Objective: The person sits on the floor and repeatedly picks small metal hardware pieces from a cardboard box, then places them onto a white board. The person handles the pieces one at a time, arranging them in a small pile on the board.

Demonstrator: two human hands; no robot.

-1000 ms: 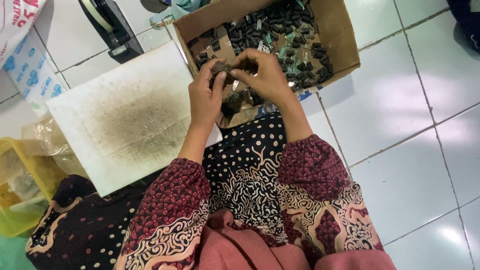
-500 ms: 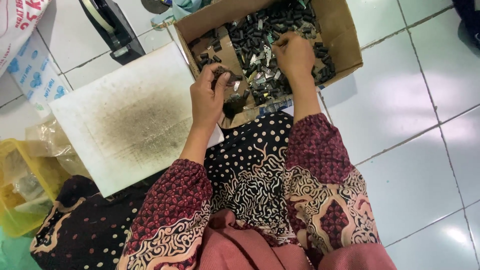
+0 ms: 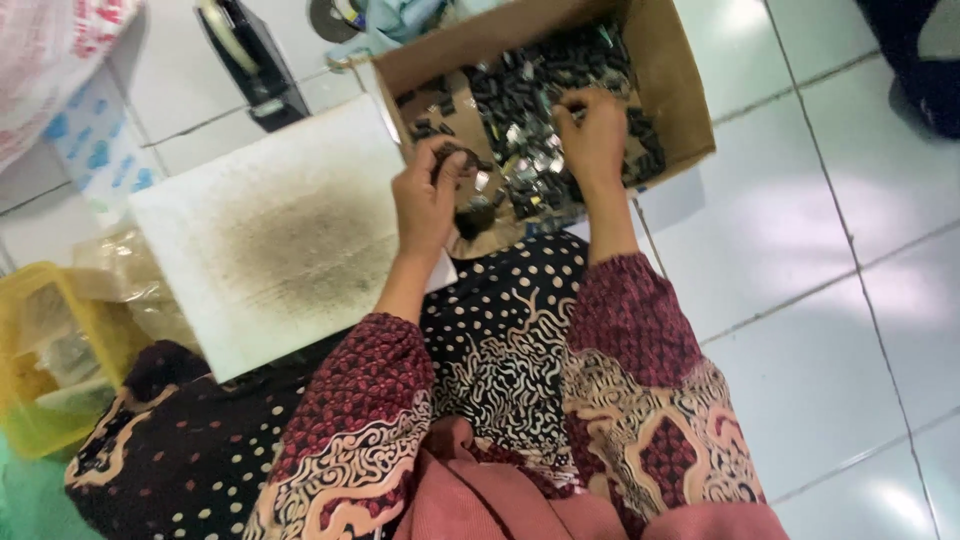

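Right hand (image 3: 592, 135) moved from left hand (image 3: 428, 200) into cardboard box (image 3: 672, 90), fingers curled among small dark parts (image 3: 520, 95); left grips part.

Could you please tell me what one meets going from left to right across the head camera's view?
Yellow plastic basket → stained white board → left hand → right hand → far wall of the cardboard box → bare white floor tiles.

Since one second ago the right hand (image 3: 594, 135) has left the left hand (image 3: 428, 200) and now reaches farther into the cardboard box (image 3: 672, 90), fingers among the small dark parts (image 3: 520, 95). The left hand keeps its piece near the box's near edge.
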